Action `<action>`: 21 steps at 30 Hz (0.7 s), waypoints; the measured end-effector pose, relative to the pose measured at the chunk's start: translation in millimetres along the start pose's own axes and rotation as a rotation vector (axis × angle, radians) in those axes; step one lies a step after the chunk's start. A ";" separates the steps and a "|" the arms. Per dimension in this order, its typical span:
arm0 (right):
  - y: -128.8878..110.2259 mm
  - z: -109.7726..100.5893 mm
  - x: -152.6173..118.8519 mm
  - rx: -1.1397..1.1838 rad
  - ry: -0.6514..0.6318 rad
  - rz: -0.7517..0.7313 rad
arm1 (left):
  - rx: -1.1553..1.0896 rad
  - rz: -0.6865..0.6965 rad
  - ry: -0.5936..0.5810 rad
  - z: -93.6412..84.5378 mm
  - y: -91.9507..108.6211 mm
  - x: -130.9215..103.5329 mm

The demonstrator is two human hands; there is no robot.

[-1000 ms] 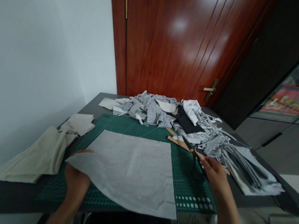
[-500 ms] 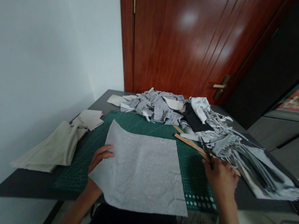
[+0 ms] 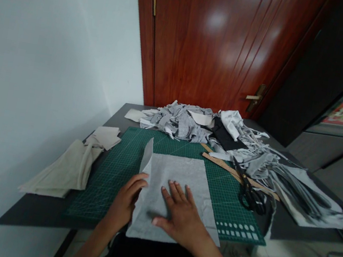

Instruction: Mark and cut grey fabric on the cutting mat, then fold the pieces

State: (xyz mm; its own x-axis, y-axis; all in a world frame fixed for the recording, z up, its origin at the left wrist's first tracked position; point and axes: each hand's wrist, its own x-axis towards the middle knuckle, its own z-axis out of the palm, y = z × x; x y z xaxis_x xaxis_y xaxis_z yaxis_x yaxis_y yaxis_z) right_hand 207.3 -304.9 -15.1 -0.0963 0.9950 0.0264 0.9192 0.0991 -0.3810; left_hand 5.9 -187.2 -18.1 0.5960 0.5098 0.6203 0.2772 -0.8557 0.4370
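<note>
A light grey piece of cloth [image 3: 184, 170] lies on the green cutting mat [image 3: 106, 179], its left edge lifted and turned upward. My left hand [image 3: 127, 200] grips that raised edge between thumb and fingers. Flat on the middle of the cloth rests my right hand [image 3: 184, 219], fingers spread, holding nothing. Black-handled scissors [image 3: 251, 195] lie at the right side of the mat, partly over the wooden rulers [image 3: 226, 167].
Folded beige cloth [image 3: 64, 171] sits on the table's left. A heap of grey fabric strips [image 3: 182, 121] and a black cloth piece [image 3: 226, 136] cover the back. Stacked grey cloth [image 3: 308, 199] lies at the right. Behind the table stands a wooden door [image 3: 204, 54].
My right hand has left the scissors on the right and come onto the cloth. My left hand has moved rightward, lifting the cloth's left edge upright.
</note>
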 end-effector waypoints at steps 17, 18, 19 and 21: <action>90.6 -44.3 -32.4 -0.192 0.363 0.294 | 0.219 -0.110 -0.281 9.9 13.1 16.8; 70.3 -40.2 -31.6 -0.162 0.303 0.189 | 0.219 -0.126 -0.268 10.3 13.0 16.4; 47.8 -34.2 -31.5 -0.130 0.257 0.101 | 0.221 -0.144 -0.253 10.7 12.7 16.1; 3.0 -17.7 -33.2 -0.062 0.157 -0.058 | 0.230 -0.175 -0.219 11.6 11.4 15.5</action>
State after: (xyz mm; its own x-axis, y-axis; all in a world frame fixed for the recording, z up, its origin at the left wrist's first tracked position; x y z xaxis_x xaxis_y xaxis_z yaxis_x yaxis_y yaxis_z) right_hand 220.1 -337.4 -0.7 -0.0933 0.9769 0.1923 0.9362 0.1518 -0.3170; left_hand 27.0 -190.0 -11.0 0.6652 0.6403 0.3840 0.5365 -0.7676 0.3507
